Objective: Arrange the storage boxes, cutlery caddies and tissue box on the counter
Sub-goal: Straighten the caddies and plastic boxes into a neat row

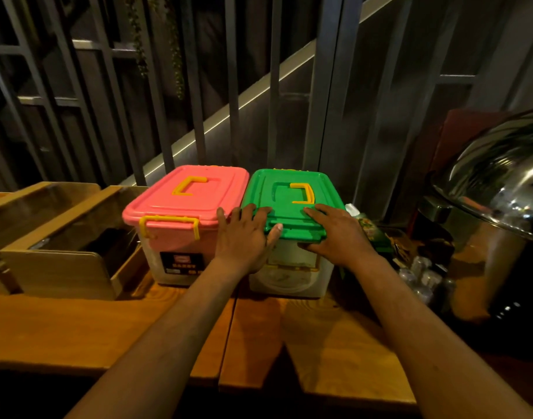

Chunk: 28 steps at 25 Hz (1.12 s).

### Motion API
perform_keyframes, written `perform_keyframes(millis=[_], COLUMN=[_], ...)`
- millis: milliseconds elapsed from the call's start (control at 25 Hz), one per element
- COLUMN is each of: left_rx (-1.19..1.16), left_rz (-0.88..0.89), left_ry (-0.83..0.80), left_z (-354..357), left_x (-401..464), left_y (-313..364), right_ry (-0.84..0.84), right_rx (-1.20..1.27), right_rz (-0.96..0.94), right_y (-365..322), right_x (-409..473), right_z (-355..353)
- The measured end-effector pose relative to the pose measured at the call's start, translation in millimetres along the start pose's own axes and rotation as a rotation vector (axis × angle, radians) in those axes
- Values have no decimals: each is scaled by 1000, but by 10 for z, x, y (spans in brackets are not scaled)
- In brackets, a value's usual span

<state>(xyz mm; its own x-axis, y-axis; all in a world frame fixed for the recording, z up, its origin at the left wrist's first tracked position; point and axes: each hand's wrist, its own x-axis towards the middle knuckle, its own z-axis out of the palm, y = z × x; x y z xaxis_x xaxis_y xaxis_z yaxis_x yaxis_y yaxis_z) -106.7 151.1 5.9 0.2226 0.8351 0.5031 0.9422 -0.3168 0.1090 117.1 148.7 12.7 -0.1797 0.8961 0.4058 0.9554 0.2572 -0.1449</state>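
Two clear storage boxes stand side by side on the wooden counter [325,337]. The left one has a pink lid [186,195] with yellow handle and latch. The right one has a green lid [289,192] with a yellow handle. My left hand [244,237] lies on the green lid's front left corner, fingers spread over the edge between the boxes. My right hand [337,234] grips the green lid's front right corner, thumb under the rim. Two wooden cutlery caddies [56,258] sit at the left, touching the pink-lidded box. I see no tissue box clearly.
A large shiny steel chafing dish [498,195] fills the right side. Small glass jars [422,276] and a green packet [371,231] crowd the gap between it and the green-lidded box. Metal bars and a stair rail rise behind the counter. Bare counter lies in front.
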Motion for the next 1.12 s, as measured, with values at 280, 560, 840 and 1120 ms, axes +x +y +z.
perform_keyframes(millis=[280,560,840,1120], left_rx=[31,48,77,45], left_rz=[1,7,30,60], left_ry=[19,38,2,-121], left_z=[80,102,16,-120], left_x=[101,101,56,42], left_y=[-14,-28,-23,-58], right_ry=[-18,-23,-95,-141], right_rx=[-46,-29,-33,-171], right_rz=[6,17,20,140], right_y=[37,56,22,-282], right_x=[110,103,94,-4], right_z=[33,66,-16,-101])
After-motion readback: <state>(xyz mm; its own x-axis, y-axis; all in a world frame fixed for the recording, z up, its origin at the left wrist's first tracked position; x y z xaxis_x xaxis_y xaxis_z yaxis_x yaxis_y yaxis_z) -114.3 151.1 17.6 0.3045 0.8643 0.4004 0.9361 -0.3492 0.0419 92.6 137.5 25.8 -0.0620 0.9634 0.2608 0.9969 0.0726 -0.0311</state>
